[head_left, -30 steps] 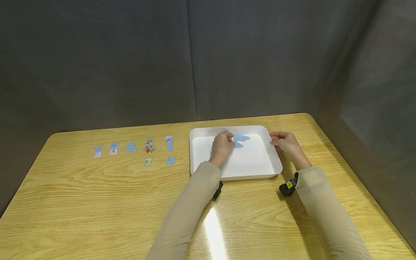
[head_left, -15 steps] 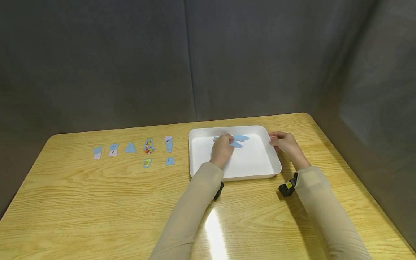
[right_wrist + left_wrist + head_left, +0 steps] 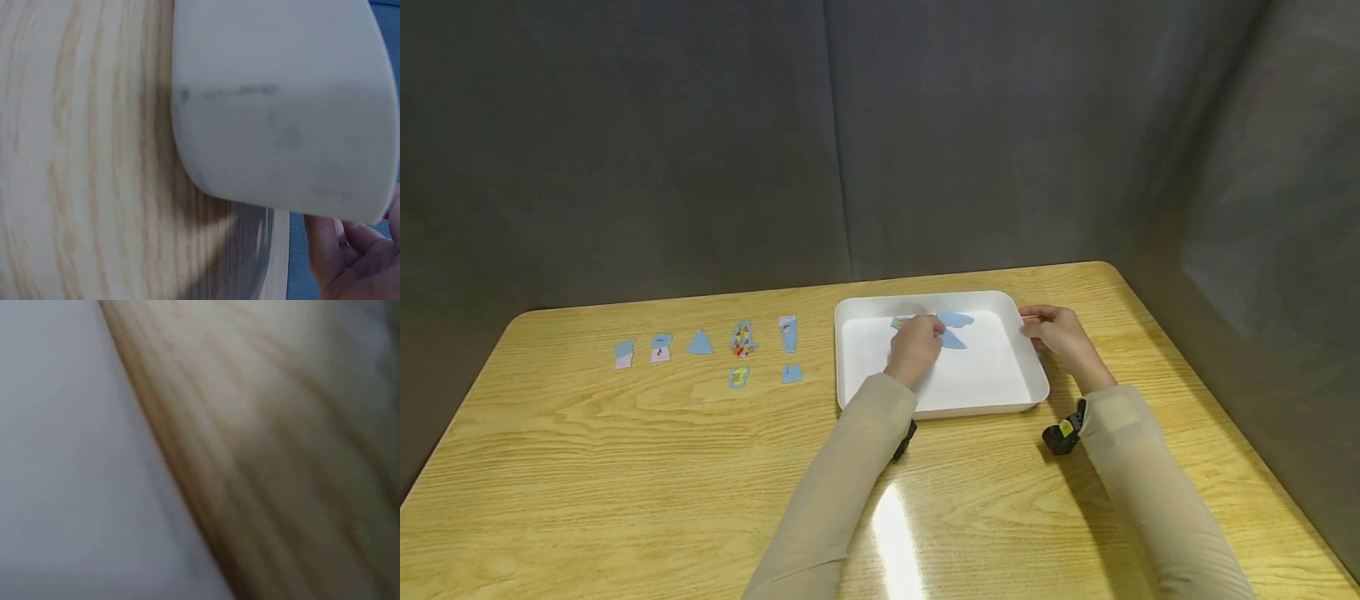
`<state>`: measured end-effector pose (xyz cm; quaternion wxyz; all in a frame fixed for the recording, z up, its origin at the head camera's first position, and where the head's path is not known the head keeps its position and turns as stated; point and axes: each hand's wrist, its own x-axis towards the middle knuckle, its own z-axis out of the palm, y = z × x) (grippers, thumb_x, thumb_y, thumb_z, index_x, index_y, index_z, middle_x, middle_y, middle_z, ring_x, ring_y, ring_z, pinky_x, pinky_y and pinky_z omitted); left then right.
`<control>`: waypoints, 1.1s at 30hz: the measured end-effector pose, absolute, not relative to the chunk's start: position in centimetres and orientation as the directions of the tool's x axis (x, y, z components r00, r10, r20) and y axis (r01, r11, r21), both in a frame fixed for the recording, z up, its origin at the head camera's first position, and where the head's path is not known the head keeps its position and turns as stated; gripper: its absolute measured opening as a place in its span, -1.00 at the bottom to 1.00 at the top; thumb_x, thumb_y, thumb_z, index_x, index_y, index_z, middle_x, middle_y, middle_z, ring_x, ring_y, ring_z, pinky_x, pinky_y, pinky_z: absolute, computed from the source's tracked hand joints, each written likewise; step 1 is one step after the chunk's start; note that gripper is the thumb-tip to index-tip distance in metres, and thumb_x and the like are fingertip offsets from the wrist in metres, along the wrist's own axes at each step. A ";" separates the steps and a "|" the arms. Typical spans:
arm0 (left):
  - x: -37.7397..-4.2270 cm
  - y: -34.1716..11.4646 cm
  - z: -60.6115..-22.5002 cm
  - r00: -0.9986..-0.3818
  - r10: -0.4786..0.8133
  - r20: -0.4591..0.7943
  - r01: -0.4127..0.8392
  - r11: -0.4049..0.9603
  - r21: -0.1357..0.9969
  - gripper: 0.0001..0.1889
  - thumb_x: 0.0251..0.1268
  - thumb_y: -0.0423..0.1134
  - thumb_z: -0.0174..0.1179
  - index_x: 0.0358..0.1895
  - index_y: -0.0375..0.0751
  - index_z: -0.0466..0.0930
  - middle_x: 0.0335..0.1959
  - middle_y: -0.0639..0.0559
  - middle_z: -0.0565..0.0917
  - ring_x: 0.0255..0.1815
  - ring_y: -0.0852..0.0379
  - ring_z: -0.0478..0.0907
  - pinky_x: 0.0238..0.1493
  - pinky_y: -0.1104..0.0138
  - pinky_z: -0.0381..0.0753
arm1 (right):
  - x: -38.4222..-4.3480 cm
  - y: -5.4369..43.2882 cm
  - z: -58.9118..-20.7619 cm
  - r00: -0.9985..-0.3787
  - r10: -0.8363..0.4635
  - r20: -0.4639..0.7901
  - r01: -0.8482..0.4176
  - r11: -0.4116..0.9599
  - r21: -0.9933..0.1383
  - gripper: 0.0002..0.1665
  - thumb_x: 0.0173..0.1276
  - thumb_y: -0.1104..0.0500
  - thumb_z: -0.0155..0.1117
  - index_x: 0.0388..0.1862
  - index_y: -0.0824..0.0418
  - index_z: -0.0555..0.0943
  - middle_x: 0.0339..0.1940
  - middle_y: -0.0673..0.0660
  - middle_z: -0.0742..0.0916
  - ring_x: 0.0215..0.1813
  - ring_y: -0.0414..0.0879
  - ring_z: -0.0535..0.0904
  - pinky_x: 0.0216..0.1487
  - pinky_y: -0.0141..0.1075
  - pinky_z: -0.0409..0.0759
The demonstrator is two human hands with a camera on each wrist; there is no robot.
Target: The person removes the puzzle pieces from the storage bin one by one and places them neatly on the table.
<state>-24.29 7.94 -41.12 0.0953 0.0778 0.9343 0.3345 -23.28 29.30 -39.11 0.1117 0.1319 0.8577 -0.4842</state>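
In the head view a white tray (image 3: 977, 379) stands on the wooden table, with several light-blue paper cutouts inside. My left hand (image 3: 914, 350) reaches over its front wall, fingers curled at the near end of a pointed blue cutout (image 3: 953, 339). Behind that lies another blue cutout (image 3: 956, 319), and a partly hidden one with a yellow mark (image 3: 898, 322) shows past my knuckles. My right hand (image 3: 1060, 333) grips the tray's right wall; the right wrist view shows its fingers at the tray corner. The left wrist view catches only blurred tray and table.
Left of the tray, several small cutouts lie in a row on the table (image 3: 625, 467), including a blue triangle (image 3: 700, 342) and a multicoloured one (image 3: 742, 340). A yellow-and-blue cutout (image 3: 739, 377) and a blue square one (image 3: 792, 373) sit in front. Dark curtains (image 3: 700, 150) border the table.
The pointed blue cutout under my left fingers has turned and shifted slightly toward me and to the right. The left hand has moved slightly nearer; the right hand stays at the tray wall.
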 end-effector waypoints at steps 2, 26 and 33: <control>-24.3 7.9 -41.1 -0.965 0.225 -0.136 0.088 0.766 0.637 -0.69 0.34 -0.38 0.05 0.10 -0.15 0.61 0.16 0.00 0.63 0.20 0.06 0.55 0.20 0.16 0.54 | -23.3 29.3 -39.2 -0.941 0.115 -0.320 0.333 0.491 -0.805 -0.44 0.43 0.25 0.02 0.38 0.37 0.30 0.27 0.35 0.47 -0.08 -0.17 0.51 -0.23 -0.56 0.52; -24.6 6.8 -40.7 -0.916 0.365 -0.169 0.133 0.672 0.729 -0.72 0.25 -0.49 0.10 0.01 -0.30 0.62 -0.01 -0.15 0.66 0.07 -0.02 0.56 0.15 0.25 0.55 | -23.2 29.1 -39.0 -0.938 0.125 -0.324 0.342 0.484 -0.805 -0.44 0.42 0.26 0.01 0.37 0.37 0.29 0.26 0.34 0.46 0.00 -0.10 0.48 -0.20 -0.57 0.49; -24.6 6.4 -40.6 -0.889 0.399 -0.226 0.068 0.601 0.796 -0.68 0.24 -0.46 0.14 0.07 -0.28 0.57 -0.03 -0.19 0.66 -0.05 0.00 0.60 -0.14 0.40 0.59 | -23.1 29.2 -39.1 -0.945 0.115 -0.307 0.323 0.484 -0.813 -0.44 0.40 0.28 0.03 0.36 0.40 0.30 0.17 0.29 0.50 -0.18 -0.26 0.48 -0.24 -0.57 0.52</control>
